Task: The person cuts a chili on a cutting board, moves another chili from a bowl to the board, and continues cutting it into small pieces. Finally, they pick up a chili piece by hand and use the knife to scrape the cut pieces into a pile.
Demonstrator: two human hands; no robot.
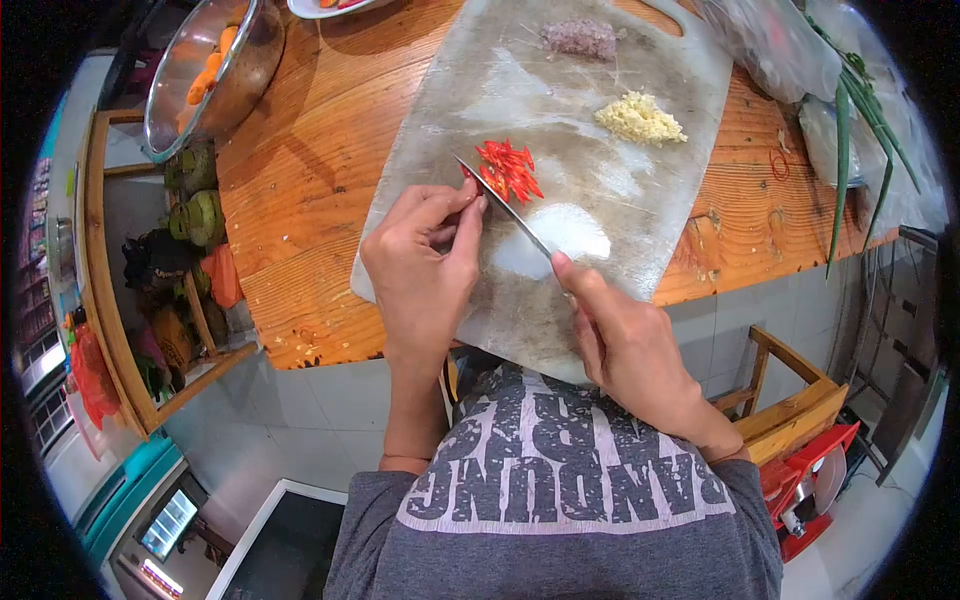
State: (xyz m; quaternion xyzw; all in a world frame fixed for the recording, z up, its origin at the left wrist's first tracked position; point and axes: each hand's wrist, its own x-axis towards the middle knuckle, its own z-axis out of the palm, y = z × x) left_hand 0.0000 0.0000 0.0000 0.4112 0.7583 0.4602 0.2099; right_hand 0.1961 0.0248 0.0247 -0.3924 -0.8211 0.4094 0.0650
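My right hand (630, 345) is closed around the handle of a knife (515, 216), its blade slanting up and left across the cutting board (440, 130). My left hand (425, 255) is pinched beside the blade near its tip. A small bit of red chili shows at those fingertips; the rest is hidden by the fingers. Just beyond the blade lies a heap of sliced red chili (509, 170). Minced garlic (640, 119) and a pile of chopped shallot (580, 39) sit farther up on the board.
A metal bowl (257, 75) with carrots stands at the table's far left. Part of a white plate (330, 8) shows at the top edge. Green onions (870, 110) and plastic bags (785, 50) lie at the right. The wooden table (300, 200) ends close to my body.
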